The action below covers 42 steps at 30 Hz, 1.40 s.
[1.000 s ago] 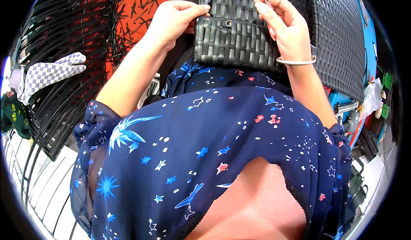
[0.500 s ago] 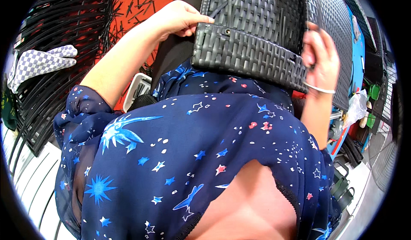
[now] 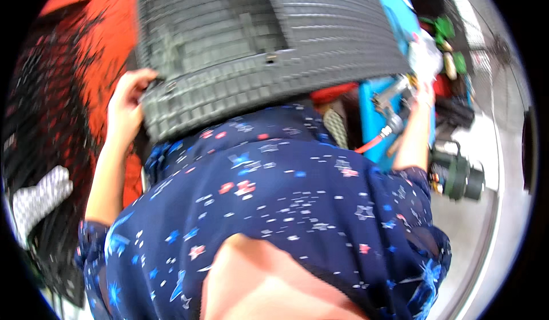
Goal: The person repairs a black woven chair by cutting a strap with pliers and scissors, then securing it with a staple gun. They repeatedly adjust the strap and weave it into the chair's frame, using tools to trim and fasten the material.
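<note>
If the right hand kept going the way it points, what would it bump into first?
Probably the metal tool on the blue surface. The right hand reaches up toward it, but blur hides whether they already touch.

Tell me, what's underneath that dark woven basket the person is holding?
Below the dark woven basket shows only the person's blue starred dress. The left hand grips its edge; anything beneath is covered.

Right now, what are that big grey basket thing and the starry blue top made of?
The grey woven basket looks like plastic wicker: flat, even strips in a regular weave with a dull sheen, though motion blur leaves it uncertain. The left hand grips its edge. The navy star-print top seems thin, light fabric, slightly sheer at the sleeve.
</note>
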### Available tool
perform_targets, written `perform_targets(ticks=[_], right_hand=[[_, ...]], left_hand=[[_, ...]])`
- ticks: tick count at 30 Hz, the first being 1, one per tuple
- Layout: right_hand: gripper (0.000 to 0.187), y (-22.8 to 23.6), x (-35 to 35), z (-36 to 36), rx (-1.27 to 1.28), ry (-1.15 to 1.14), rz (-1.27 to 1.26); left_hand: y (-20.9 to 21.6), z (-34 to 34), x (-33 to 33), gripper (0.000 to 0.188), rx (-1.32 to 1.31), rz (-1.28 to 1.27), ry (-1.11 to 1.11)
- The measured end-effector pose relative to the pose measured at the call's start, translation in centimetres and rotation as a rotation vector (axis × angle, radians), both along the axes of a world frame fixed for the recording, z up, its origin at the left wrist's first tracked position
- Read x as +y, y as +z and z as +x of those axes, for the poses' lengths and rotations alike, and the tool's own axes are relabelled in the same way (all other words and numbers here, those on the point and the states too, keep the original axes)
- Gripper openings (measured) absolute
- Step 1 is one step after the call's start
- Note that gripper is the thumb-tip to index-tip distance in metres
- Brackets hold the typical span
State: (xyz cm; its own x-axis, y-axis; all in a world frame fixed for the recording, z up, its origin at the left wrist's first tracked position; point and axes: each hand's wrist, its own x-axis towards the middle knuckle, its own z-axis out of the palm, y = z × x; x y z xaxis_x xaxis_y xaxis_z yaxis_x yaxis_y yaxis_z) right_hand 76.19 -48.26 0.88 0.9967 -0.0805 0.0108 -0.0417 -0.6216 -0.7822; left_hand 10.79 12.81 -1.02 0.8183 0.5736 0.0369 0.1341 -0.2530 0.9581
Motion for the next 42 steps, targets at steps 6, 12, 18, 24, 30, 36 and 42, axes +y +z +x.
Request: perform_targets(ticks=[6, 12, 18, 24, 30, 36, 42], right_hand=[[0.027, -4.5, 0.0, 1.5, -0.001, 0.013, 0.088], [0.028, 0.7, 6.1, -0.2, -0.379, 0.414, -0.311], [0.031, 8.4, 23.3, -11.3, -0.444, 0.592, -0.121], [0.059, 13.1, 38.4, -32.5, -0.277, 1.514, -0.385], [0.106, 12.2, 43.9, -41.5, -0.298, 1.868, -0.462], [0.07, 12.3, 45.4, -40.9, -0.101, 1.865, -0.291], [0.028, 14.6, 47.4, -25.3, -0.99, 1.227, -0.337]], left_hand=[[1.7, -1.0, 0.3, 0.026, 0.091, 0.083, -0.146], [2.5, -3.4, 0.1, 0.038, 0.062, 0.097, -0.165], [2.4, -3.6, -0.2, 0.027, -0.033, -0.013, -0.159], [4.1, -3.7, -2.1, 0.026, -0.141, -0.125, -0.152], [6.1, -4.4, -3.3, 0.024, -0.145, -0.093, -0.116], [7.4, -3.2, -4.8, 0.046, -0.109, -0.104, 0.059], [7.4, 0.1, -5.3, 0.058, -0.133, 0.036, 0.224]])
